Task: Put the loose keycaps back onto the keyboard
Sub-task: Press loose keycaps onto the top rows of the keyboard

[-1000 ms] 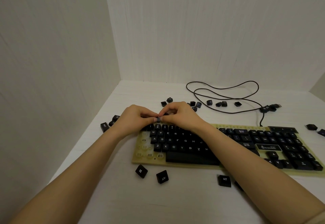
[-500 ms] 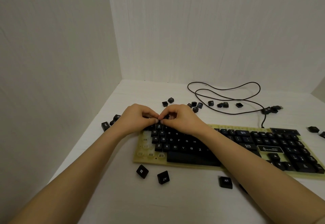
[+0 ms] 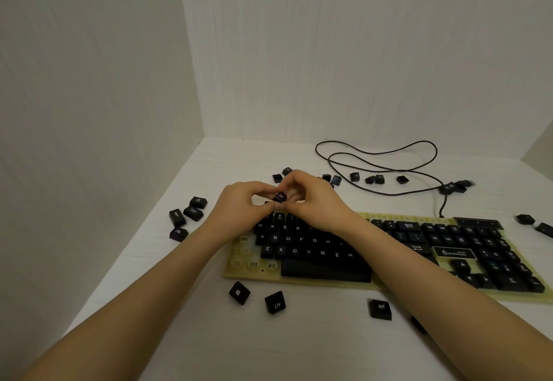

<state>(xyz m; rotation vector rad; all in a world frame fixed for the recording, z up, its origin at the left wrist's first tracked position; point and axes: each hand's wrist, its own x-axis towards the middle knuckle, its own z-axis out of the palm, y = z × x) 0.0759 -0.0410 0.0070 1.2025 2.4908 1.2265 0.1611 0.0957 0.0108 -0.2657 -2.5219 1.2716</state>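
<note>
**Left hand** [image 3: 239, 208] — fingers curled, thumb and fingertips pinching the small black plastic keycap [image 3: 280, 197] from its left side

**Right hand** [image 3: 314, 201] — fingers curled likewise, pinching the same keycap from the right; the two hands meet at their fingertips

**Small black plastic keycap** — held tilted in the air, just above the far-left rows of the keyboard; it has a pale legend on top, too small to read

**Yellowed plastic keyboard with black keys** [image 3: 299, 276] — lies flat on the white table [image 3: 299, 347]; letter rows and space bar are fitted, with bare sockets along the left edge and near-left corner; both forearms cross above it

**Loose keycaps, near side:**
- black window-logo keycap [image 3: 239, 292]
- black ALT keycap [image 3: 275, 303] beside it
- second black ALT keycap [image 3: 380, 308] further right

All three lie on the table just in front of the keyboard

**Loose keycaps, left:** cluster of four wider black keycaps [image 3: 191, 216], beside the keyboard's left end, near the wall

**Loose keycaps, far side:** scattered black keycaps [image 3: 354, 176] beyond the hands, by the loops of the thin black cable [image 3: 374, 168]

**Loose keycaps, right edge:** two black keycaps [image 3: 525, 219], apart from the keyboard
</note>
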